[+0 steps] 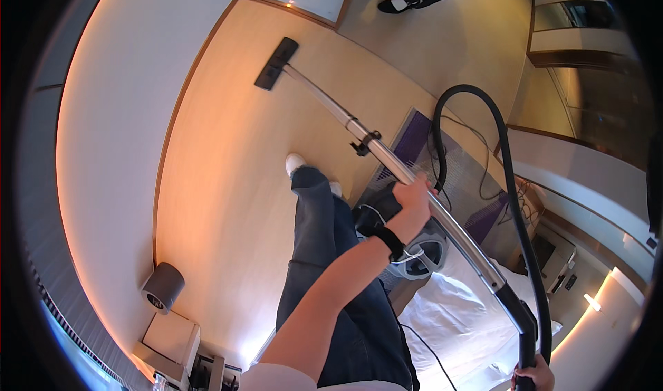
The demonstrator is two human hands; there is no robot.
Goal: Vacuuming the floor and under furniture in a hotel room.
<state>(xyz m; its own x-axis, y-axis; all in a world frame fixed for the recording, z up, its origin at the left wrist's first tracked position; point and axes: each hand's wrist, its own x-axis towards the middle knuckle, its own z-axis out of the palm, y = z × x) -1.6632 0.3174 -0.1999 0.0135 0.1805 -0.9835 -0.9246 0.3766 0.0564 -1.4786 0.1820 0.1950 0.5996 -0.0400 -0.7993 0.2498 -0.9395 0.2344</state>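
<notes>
My left hand [414, 199], with a black band on its wrist, grips the metal tube of a vacuum cleaner wand [383, 155] around its middle. At the lower right edge my right hand [536, 374] is wrapped around the wand's black handle [518, 310]. The flat black floor head [277, 63] rests on the light wood-look floor [228, 147], well ahead of my feet. From the handle a black hose [510, 173] loops up and back down towards the vacuum's canister [424, 251]. My forearm and the tube partly hide that canister.
A grey and purple rug [414, 132] lies under the wand, with a loose cord [484, 173] across it. White bedding [445, 318] is at the lower right. A dark cylindrical bin [163, 287] stands by the left wall. Another person's shoe [396, 5] shows at the top.
</notes>
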